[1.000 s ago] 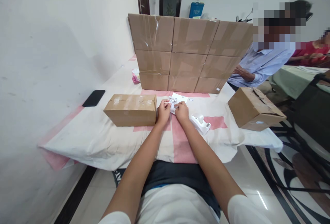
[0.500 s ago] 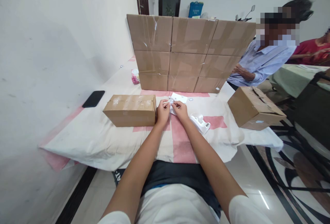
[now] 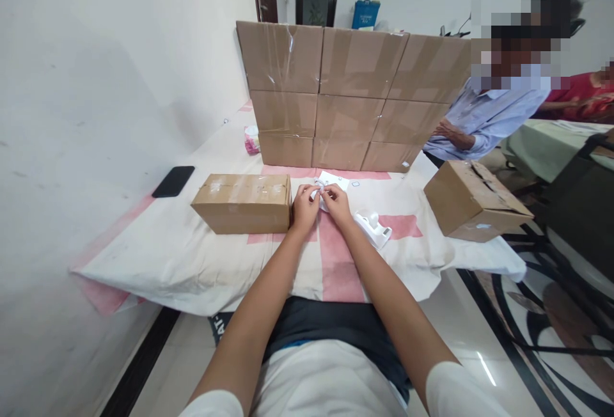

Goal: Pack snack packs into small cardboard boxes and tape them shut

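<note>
My left hand (image 3: 306,206) and my right hand (image 3: 336,203) meet over the table, thumbs and fingertips pinched close together. Between them is a small, whitish, partly see-through piece (image 3: 320,185); its kind is too small to make out. Just beyond the fingers lies a white paper sheet (image 3: 339,180), partly covered by my hands. A white tape dispenser (image 3: 374,230) sits right of my right wrist. To the left, a closed cardboard box (image 3: 242,206) with clear tape along its top stands against the side of my left hand or very near it.
Stacked cardboard boxes (image 3: 352,116) form a wall across the table's back. A black phone-like slab (image 3: 173,181) and a pink-and-white packet (image 3: 251,140) lie left. Another box (image 3: 474,199) stands at the right edge. Beyond it is a person in a light blue shirt (image 3: 503,107).
My fingertips have drawn closer together around the small whitish piece, which now shows less. The boxes and tape dispenser have stayed in place.
</note>
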Motion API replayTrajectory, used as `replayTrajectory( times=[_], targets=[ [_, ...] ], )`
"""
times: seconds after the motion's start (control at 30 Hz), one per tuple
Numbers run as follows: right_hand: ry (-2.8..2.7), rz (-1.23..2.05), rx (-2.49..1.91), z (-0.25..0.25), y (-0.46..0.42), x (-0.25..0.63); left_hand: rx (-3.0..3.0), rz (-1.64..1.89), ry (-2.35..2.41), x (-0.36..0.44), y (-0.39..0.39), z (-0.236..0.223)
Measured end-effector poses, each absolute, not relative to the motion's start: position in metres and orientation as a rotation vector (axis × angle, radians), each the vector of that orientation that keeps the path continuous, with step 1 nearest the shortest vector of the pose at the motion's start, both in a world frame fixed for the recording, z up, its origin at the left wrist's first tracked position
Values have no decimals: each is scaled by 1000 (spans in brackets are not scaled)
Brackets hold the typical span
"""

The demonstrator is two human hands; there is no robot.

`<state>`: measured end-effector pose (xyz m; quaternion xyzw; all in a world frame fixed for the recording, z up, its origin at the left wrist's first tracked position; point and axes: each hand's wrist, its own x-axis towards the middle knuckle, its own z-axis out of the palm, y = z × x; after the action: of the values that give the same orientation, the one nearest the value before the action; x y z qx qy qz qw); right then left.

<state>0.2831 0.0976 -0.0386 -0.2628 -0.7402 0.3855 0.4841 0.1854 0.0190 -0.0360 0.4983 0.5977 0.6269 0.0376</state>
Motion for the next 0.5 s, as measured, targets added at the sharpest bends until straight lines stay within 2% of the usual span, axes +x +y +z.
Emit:
replayTrajectory(
  times=[0.23, 0.5],
  targets=[
    [-1873, 932, -555, -40, 96, 283, 1544, 1932, 1868, 183, 20, -37],
    [-1938, 765, -626, -37, 94, 288, 1527, 1914, 1900, 185, 19, -35]
  ],
)
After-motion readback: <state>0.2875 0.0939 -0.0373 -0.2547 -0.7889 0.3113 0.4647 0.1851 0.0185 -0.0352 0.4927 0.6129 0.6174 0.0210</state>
